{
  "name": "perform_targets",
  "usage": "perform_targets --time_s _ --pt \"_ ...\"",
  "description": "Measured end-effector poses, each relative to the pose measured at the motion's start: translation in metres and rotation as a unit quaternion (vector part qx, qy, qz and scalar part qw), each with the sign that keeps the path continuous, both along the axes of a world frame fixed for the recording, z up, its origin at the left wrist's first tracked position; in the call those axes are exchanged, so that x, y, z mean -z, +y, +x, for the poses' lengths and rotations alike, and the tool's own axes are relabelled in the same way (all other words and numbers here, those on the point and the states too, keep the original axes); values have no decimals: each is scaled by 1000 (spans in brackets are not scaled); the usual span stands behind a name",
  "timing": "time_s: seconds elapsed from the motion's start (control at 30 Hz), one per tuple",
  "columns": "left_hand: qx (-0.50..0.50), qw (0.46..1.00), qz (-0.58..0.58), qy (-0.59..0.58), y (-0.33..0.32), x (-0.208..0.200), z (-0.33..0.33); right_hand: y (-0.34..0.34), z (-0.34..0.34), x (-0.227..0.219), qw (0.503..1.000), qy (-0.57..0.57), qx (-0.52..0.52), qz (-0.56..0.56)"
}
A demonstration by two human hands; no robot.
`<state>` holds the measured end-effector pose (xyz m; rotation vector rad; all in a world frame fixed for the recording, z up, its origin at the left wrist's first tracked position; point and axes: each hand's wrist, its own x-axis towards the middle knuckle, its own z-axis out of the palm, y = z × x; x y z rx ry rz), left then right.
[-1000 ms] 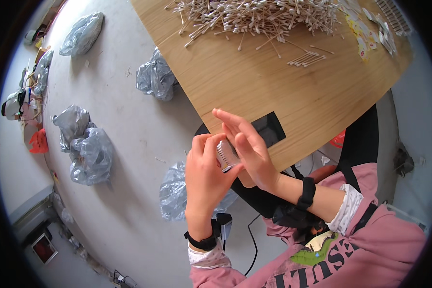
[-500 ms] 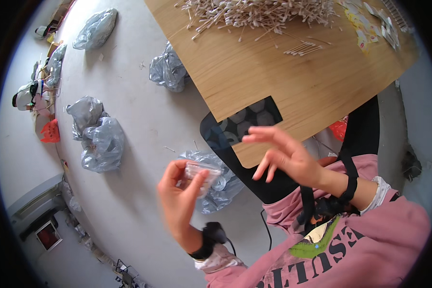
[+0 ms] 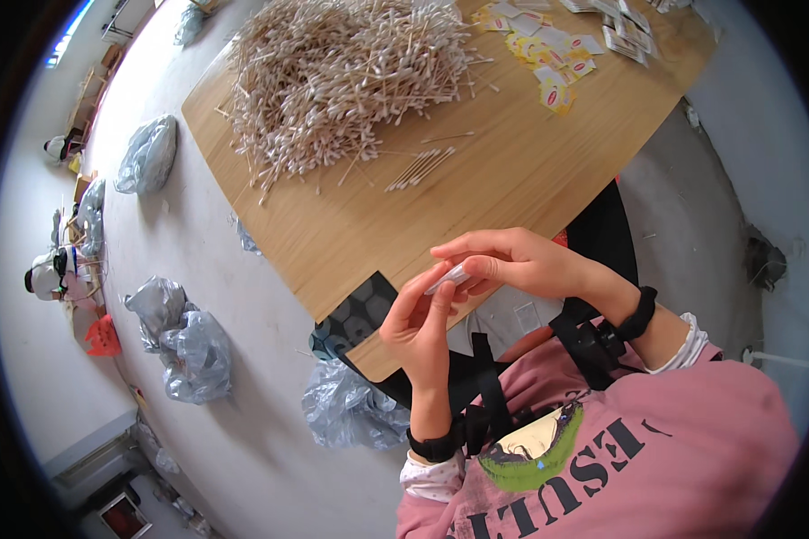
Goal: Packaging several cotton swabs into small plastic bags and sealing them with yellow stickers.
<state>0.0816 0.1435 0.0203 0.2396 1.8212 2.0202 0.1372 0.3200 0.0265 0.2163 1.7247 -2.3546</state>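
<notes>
Two bare hands meet above the near edge of the table, both wrists wearing black straps (image 3: pixel 636 313) over pale, spotted cuffs. The left hand (image 3: pixel 418 334) is closed, thumb and fingers pinching one small packet (image 3: pixel 446 279), thin, whitish and shiny, seen almost edge-on. The right hand (image 3: pixel 517 262) is curved, its thumb at the packet's far end; whether it grips too I cannot tell.

Under them is one table (image 3: pixel 503 193) of smooth, grained wood. Near its left corner is one dark panel (image 3: pixel 360 313) patterned with rounded shapes. Farther in, a short slanted row of swabs (image 3: pixel 421 169), roughly half a dozen thin sticks with white cotton ends, lies beside one lone swab (image 3: pixel 448 136). Beyond is one tangled pile (image 3: pixel 342 81) of swabs, too many to count. To its right are overlapping yellow-and-white cards (image 3: pixel 548 56), more than six, and several flat, clear packs (image 3: pixel 627 31).

On the smooth grey floor (image 3: pixel 261 386), at least four crumpled grey plastic bags (image 3: pixel 198 357) bulge, two touching each other.
</notes>
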Motion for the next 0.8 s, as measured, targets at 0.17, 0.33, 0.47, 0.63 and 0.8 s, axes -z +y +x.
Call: perform_targets --time_s 0.17,0.33,0.47,0.63,0.8 --pt "0 998 -3 -60 19 6 3 19 4 20 998 -24 22 -60" --pt "-25 998 -22 -50 24 5 4 22 -1 19 995 -53 26 -82" --pt "-41 998 -32 -21 23 15 6 19 -3 20 992 -76 45 -92" --pt "-24 999 -28 -37 22 20 6 19 -1 24 992 -86 53 -70" --pt "-2 991 63 -121 11 31 4 20 -4 21 993 -99 47 -38"
